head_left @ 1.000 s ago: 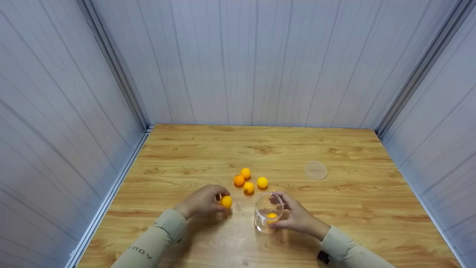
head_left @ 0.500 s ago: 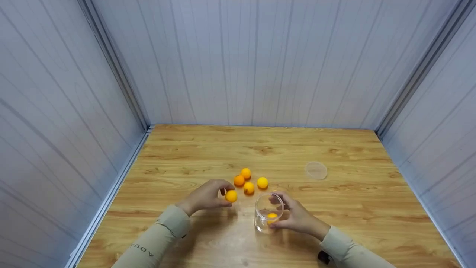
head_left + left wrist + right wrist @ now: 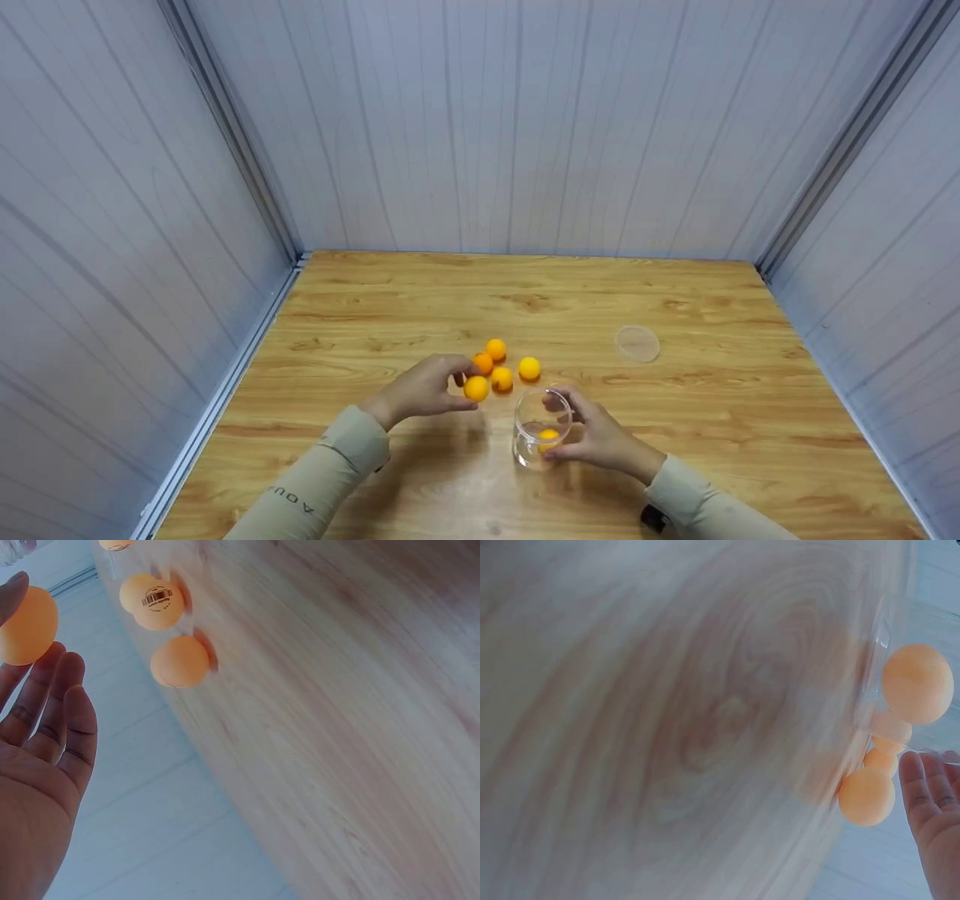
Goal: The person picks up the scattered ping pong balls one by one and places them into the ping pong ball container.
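Three balls [image 3: 501, 363] beside jar [image 3: 541, 427]; lid [image 3: 637, 343] apart

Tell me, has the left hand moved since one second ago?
Yes. The left hand, pinching a ball, moved right toward the jar.

My head camera high above the wooden table [image 3: 675, 292], facing forward and down, both hands far below, left wrist camera close under the left hand [image 3: 37, 787], skimming the tabletop, right wrist camera likewise low, all sharing the loose orange balls [image 3: 504, 366].
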### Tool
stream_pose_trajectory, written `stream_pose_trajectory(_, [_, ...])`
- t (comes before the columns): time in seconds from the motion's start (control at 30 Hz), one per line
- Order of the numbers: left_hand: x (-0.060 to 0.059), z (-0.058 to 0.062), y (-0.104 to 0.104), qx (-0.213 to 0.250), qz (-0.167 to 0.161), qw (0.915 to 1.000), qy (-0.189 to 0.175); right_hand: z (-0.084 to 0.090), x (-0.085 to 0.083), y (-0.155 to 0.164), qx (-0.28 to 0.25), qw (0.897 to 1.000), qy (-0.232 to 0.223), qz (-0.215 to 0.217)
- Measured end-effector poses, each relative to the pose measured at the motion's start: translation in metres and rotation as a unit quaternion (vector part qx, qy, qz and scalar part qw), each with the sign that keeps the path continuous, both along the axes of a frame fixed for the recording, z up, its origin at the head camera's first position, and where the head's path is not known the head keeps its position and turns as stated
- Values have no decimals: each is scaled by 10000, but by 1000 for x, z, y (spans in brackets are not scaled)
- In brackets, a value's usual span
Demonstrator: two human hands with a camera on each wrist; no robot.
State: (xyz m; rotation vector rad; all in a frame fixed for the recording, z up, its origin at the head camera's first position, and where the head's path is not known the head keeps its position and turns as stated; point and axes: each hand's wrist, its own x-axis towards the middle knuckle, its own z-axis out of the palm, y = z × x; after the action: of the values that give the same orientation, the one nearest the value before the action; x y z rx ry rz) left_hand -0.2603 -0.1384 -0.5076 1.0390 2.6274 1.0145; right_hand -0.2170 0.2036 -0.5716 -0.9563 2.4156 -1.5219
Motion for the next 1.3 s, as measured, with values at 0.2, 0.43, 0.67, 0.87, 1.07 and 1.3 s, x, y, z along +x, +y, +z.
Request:
stream_pose_trajectory(0.2, [1, 4, 5, -31, 42, 10000, 10, 0, 0, 0, -8, 10000, 58, 39])
stream_pose_trajectory(0.43, [2, 8, 11, -15, -2, 10000, 4, 0, 2, 0, 46, 10000, 24, 46])
stream_pose_trajectory(0.67, [2, 14, 16, -116, -34, 9999, 104, 0, 0, 0, 7, 10000, -23, 11])
stream_pose_trajectory(0.87, [1, 17, 19, -21, -97, 9998, 190, 0, 0, 0, -56, 10000, -43, -5])
stream_pose_trajectory(1.07, [2, 20, 21, 120, -106, 9998, 141, 0, 0, 0, -63, 9999, -128, 4])
stream_pose_trajectory(1.3, [2, 25, 28, 169, -175, 9993, 270, -2, 0, 1, -53, 10000, 47, 41])
